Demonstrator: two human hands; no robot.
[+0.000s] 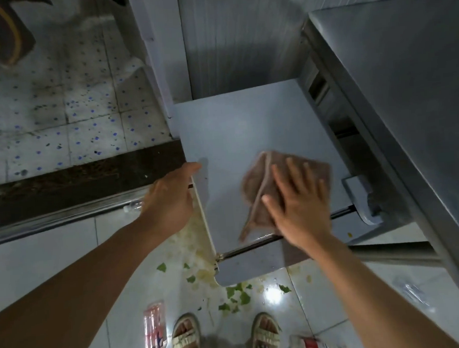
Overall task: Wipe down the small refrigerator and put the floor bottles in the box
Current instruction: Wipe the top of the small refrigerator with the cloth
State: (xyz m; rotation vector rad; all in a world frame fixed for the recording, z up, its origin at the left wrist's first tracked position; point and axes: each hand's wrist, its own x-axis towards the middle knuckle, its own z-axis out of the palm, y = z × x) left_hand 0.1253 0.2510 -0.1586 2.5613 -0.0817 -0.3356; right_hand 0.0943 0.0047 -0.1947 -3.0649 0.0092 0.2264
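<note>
The small refrigerator [235, 124] shows its pale blue-grey top from above. A brown cloth [261, 179] lies flat on that top near the front. My right hand [295, 204] presses on the cloth with straight, spread fingers. My left hand [170, 197] holds the refrigerator's left edge, thumb on top. On the floor lie a clear bottle with a pink label [154, 334] by my left foot, a red-labelled bottle [319, 347] by my right foot, and a clear bottle [133, 206] against the door rail. No box is in view.
A steel table [407, 93] stands close on the right. Green and pale food scraps [231, 296] litter the wet tiled floor [39, 268] below the refrigerator front. A dark threshold and metal rail [63, 215] cross the left. Crumpled clear plastic [413, 294] lies under the table.
</note>
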